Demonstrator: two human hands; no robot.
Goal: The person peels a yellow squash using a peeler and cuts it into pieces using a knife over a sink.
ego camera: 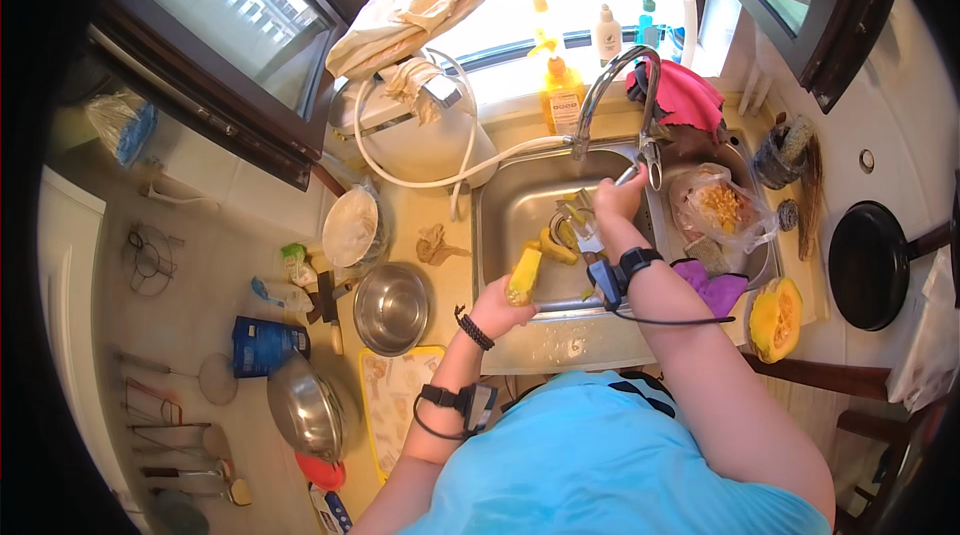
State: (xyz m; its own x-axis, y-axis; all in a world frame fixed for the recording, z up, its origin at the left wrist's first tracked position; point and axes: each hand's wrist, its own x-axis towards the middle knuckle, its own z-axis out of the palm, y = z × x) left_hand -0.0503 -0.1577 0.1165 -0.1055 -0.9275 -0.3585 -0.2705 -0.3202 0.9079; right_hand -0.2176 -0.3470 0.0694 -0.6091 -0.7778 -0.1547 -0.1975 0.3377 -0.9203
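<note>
My left hand (504, 310) holds a peeled yellow piece of pumpkin (524, 276) over the near left part of the steel sink (525, 205). My right hand (619, 197) is raised at the chrome faucet (652, 122), its fingers on the metal handle or spout end; which of them cannot be told. Below it in the left basin lie yellow pumpkin pieces (559, 248) and a metal tool with peelings, its kind unclear. In the right basin a clear plastic bag (754, 216) holds pumpkin seeds and pulp. A cut pumpkin half (776, 319) rests at the sink's right corner.
Left of the sink are a steel bowl (391, 309), a bagged bowl (350, 227), a cleaver (328, 298) and a yellow-edged cutting board (397, 392). Soap bottles (561, 96) stand behind the faucet. A pink cloth (684, 96) hangs behind it, and a purple cloth (712, 287) lies by my right forearm.
</note>
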